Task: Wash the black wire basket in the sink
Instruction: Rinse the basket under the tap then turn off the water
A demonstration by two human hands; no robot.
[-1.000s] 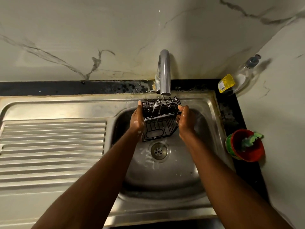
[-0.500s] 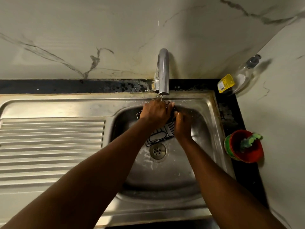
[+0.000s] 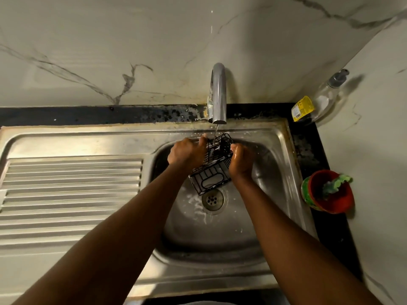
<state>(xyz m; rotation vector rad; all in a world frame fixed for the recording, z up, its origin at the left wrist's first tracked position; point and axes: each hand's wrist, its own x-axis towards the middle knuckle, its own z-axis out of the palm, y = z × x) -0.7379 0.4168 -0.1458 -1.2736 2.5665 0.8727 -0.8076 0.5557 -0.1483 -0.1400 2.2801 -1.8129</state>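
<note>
A small black wire basket [image 3: 212, 172] hangs tilted over the steel sink bowl [image 3: 271, 172], just above the drain [image 3: 212, 199]. A thin stream of water from the chrome tap [image 3: 218, 95] falls onto its upper end. My left hand [image 3: 187, 151] grips the basket's left side near the top. My right hand [image 3: 241, 160] holds its right side, wet and curled around the wires. Both hands are closed on the basket, which partly hides between them.
A ribbed steel draining board [image 3: 70, 194] lies to the left. On the black counter at the right stand a red bowl [image 3: 330, 194] holding a green scrubber [image 3: 335, 182] and a clear soap bottle [image 3: 319, 100] in the corner. Marble walls close the back and right.
My left hand slid from covering the basket's top back to its left side. The basket tilted, its upper end now showing under the water stream. The right hand stayed on the right side.
</note>
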